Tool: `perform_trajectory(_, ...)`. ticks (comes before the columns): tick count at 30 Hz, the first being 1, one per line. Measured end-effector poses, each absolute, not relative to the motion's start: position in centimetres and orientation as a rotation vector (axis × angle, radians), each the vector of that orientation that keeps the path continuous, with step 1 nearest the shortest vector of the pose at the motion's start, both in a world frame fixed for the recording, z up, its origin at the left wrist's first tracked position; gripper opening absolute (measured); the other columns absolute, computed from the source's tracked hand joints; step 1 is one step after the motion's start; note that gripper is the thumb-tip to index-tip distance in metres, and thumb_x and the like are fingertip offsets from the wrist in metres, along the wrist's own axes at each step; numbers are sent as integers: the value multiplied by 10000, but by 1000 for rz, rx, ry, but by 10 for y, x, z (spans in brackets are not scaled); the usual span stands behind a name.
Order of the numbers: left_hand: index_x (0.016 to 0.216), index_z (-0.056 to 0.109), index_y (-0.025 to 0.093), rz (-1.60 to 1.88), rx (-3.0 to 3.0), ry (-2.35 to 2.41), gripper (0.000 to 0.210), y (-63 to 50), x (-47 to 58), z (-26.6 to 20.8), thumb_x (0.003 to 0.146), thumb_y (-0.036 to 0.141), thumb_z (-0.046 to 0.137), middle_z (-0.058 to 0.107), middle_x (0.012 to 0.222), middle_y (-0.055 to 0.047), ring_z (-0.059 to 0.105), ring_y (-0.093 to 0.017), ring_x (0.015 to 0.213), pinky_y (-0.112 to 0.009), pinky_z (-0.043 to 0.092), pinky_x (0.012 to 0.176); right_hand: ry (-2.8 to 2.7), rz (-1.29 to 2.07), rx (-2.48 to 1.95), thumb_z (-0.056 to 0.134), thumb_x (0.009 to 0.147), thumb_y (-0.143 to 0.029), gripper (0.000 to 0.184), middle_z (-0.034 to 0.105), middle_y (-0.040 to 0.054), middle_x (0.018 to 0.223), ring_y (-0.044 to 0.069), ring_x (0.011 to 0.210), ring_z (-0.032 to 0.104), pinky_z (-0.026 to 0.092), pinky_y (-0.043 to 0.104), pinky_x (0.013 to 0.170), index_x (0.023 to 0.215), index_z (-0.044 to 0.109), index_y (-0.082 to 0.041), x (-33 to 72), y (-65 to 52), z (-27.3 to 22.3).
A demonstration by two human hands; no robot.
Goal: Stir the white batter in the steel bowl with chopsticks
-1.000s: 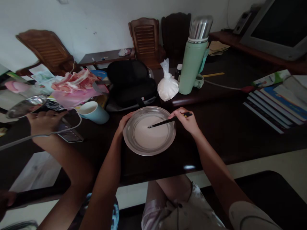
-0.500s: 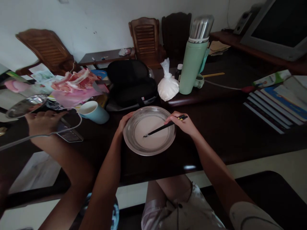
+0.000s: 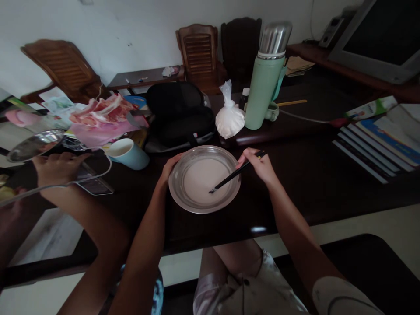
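A shallow metal bowl (image 3: 177,189) stands on the dark table, holding a pale, milky liquid (image 3: 200,177). My left hand (image 3: 169,168) grips the bowl's left rim, its fingers partly hidden behind the metal. In my right hand (image 3: 259,165) is a pair of black chopsticks (image 3: 229,178), slanting down over the right rim with the tips in the liquid. Behind the bowl sits a tied plastic bag of white powder (image 3: 230,120), beside a green thermos (image 3: 265,92).
Another person's hand (image 3: 59,168) rests at the left, near a second metal bowl (image 3: 19,154) and a white cable. A light-blue mug (image 3: 133,157) and an open black case (image 3: 182,116) stand behind my left hand. Stacked books (image 3: 377,144) lie at the right.
My right hand has moved to the right, and the chopstick tips have shifted right and slightly down through the liquid. Another hand has appeared at the far left edge. My left hand stays put.
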State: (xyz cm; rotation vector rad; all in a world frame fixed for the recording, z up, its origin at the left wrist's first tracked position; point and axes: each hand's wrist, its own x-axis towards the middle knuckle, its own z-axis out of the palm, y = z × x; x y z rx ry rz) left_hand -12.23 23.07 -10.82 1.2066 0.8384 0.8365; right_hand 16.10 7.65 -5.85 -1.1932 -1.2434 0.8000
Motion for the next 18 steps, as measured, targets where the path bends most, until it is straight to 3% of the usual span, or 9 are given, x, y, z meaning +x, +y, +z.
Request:
perform_trajectory(5,1018,727,141,811,1228,853,462,227,-122,-104,684,448,638,693,1107,-73,567,-310,1156,-384,407,1043,-1474,759,-1155,527,905,-514,379,759,32,799,184,793,690,525,329,766,794,737,-218,150,79,-65)
perform_trajectory(9,998,730,140,819,1247,852,442,229,-122,-106,692,440,625,696,1092,-78,569,-311,1157,-380,422,1030,-1455,595,-1205,538,912,-474,328,760,27,852,193,861,687,515,355,832,808,742,-239,158,81,-67)
perform_trajectory(18,962,734,135,840,1180,849,456,231,-121,-107,628,443,699,699,1086,-77,564,-314,1164,-368,409,1048,-1147,680,-1205,538,887,-548,431,690,16,561,173,564,675,538,319,653,682,692,-202,173,78,-60)
